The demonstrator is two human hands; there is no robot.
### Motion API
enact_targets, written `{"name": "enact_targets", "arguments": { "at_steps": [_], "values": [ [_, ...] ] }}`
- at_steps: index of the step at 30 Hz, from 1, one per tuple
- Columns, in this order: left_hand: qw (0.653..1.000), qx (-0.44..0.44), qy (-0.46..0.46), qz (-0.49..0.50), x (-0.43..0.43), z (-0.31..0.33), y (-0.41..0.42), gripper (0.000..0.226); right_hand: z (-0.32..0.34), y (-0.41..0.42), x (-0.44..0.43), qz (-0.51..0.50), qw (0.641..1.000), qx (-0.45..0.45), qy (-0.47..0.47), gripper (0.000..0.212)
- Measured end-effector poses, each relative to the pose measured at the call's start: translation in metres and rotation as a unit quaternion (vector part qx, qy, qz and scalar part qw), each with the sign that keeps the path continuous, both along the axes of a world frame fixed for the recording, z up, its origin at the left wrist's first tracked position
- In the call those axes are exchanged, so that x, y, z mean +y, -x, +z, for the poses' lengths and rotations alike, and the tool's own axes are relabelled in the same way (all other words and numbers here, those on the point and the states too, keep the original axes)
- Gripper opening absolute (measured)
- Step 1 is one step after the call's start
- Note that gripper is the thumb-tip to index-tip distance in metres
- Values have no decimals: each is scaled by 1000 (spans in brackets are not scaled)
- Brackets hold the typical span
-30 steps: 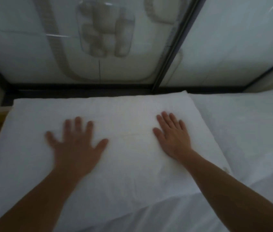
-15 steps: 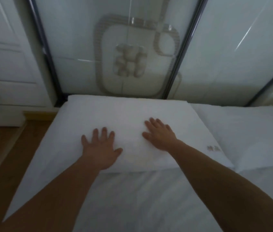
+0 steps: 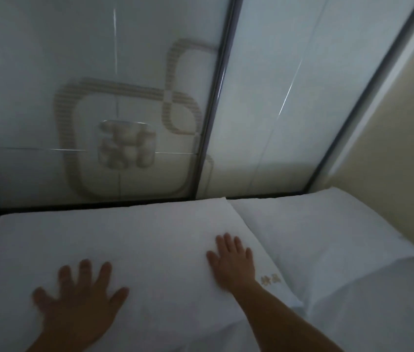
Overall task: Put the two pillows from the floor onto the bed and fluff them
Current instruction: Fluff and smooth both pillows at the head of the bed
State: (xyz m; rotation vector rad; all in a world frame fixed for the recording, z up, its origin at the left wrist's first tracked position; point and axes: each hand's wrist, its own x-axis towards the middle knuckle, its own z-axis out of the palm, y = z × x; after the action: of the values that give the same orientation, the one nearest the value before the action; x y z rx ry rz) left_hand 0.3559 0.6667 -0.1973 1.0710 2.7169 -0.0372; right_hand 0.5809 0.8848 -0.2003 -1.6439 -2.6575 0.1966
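**Now fluffing the near pillow at the head of the bed**

Both pillows lie on the bed point(image 3: 378, 321), side by side along its head edge against the glass panel point(image 3: 99, 97). The left hand point(image 3: 79, 303) and right hand point(image 3: 231, 262) rest flat on the left pillow point(image 3: 150, 240), fingers spread, gripping nothing. The right pillow point(image 3: 323, 232) touches it at the far corner. Placement looks done and patting is underway; next, probably, the hands shift across to plump the right pillow.
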Motion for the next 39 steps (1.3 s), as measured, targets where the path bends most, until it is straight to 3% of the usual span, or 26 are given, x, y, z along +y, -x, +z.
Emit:
{"name": "enact_targets", "arguments": {
  "at_steps": [9, 25, 32, 39],
  "values": [
    [988, -28, -79, -131, -28, 72, -126, 72, 74, -68, -81, 69, 995, 73, -11, 63],
    [953, 4, -206, -222, -91, 189, -265, 55, 173, -183, -175, 33, 991, 117, -63, 60],
    [954, 10, -207, -217, -124, 204, -267, 53, 191, -193, -190, 41, 985, 152, -72, 57],
    [968, 25, -168, -187, -129, 178, -231, 53, 192, -214, -165, -10, 980, 190, -62, 49]
  ]
}}
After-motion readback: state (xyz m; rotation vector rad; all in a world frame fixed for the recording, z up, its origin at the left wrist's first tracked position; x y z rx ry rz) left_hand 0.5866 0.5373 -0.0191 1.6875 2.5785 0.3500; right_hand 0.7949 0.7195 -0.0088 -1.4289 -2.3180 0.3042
